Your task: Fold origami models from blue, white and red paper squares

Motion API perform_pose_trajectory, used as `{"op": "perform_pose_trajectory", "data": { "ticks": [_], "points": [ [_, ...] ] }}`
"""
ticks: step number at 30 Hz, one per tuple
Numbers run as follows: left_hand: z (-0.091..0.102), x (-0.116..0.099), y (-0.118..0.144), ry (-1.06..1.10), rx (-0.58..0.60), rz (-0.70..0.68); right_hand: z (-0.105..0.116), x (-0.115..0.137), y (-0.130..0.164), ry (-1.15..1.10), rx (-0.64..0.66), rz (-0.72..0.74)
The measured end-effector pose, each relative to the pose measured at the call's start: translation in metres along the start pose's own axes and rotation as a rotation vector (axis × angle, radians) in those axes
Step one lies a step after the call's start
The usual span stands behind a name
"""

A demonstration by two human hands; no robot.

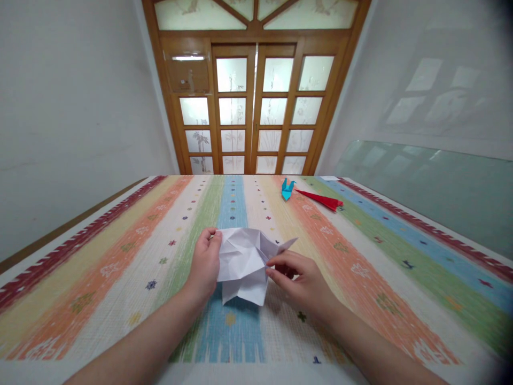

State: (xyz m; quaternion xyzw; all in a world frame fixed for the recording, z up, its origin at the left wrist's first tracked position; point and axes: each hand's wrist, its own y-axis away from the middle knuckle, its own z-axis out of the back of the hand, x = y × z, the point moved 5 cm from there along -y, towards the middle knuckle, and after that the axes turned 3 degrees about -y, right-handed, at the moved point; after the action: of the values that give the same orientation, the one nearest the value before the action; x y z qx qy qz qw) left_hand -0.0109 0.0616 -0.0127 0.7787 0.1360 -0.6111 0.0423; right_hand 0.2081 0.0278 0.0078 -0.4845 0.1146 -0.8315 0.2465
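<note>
We have both hands on a half-folded sheet of white paper [243,262], creased and crumpled into flaps, held just above the striped tablecloth [120,256] near the table's front edge, over the blue stripe. Our left hand [205,266] grips the paper's left edge, thumb up near the top corner and fingers wrapped behind the sheet. Our right hand [298,278] pinches a fold on the paper's right side between thumb and forefinger, the other fingers curled loosely underneath. A pointed flap juts out to the right, above that hand. Both forearms come in from the bottom of the view.

Farther back on the cloth, well apart from our hands, we see a small blue origami crane [287,189] standing upright, and just beside it on its right a red folded paper piece [321,199] lying flat, long and pointed. Behind the table stands a wooden door [254,101] with frosted glass panes, and on the right a glass sheet [433,187] leans against the white wall.
</note>
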Motion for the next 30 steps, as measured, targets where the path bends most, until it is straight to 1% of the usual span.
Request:
{"op": "perform_pose_trajectory", "data": {
  "ticks": [6, 14, 21, 26, 30],
  "points": [
    [-0.003, 0.000, 0.003, 0.006, 0.025, 0.021, -0.001, -0.005, -0.001, 0.065, -0.002, -0.044],
    [-0.002, -0.003, 0.004, -0.042, 0.016, -0.019, -0.005, -0.009, -0.001, 0.041, 0.020, -0.094],
    [0.006, 0.001, -0.006, -0.155, -0.028, -0.057, -0.002, -0.013, -0.001, -0.077, -0.002, -0.204],
    [0.012, 0.010, -0.017, -0.222, -0.055, -0.062, -0.002, -0.014, -0.001, -0.146, 0.004, -0.224],
    [0.016, 0.014, -0.023, -0.222, -0.060, -0.056, -0.001, -0.015, 0.001, -0.210, -0.007, -0.243]
  ]
}}
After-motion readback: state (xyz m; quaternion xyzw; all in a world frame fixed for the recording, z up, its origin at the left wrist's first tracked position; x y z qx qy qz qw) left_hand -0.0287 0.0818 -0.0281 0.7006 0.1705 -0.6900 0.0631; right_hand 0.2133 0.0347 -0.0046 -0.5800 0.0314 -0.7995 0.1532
